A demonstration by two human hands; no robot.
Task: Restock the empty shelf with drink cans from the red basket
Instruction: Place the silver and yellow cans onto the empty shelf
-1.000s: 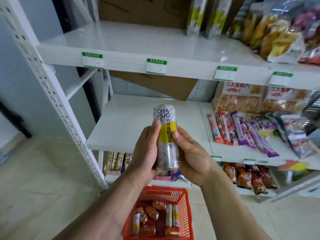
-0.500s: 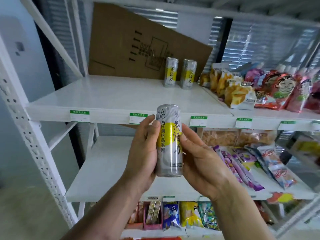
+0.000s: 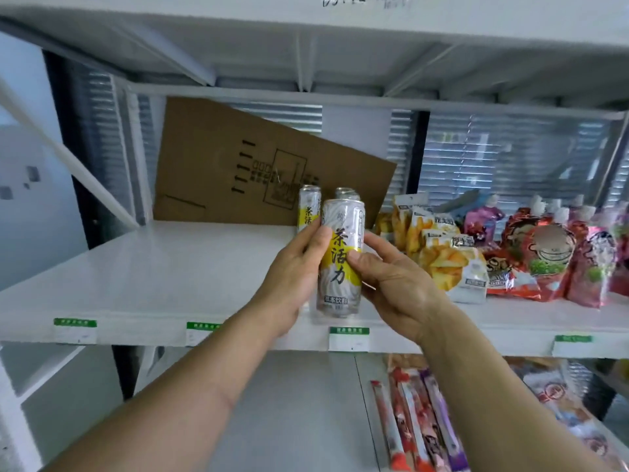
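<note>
A tall silver and yellow drink can stands upright over the front edge of the white shelf; whether its base touches the shelf I cannot tell. My left hand grips its left side. My right hand holds its right side, thumb across the yellow label. Two more cans of the same kind stand at the back of the shelf: one left of the held can, the other mostly hidden behind it. The red basket is out of view.
A brown cardboard sheet leans against the back of the shelf. Snack bags and red pouches fill the shelf's right part. Long snack sticks lie on the shelf below. Another shelf board hangs overhead.
Both hands have carried the can up and forward to the shelf front. The label has turned to face me. The view has tilted up, and the basket has left the frame.
</note>
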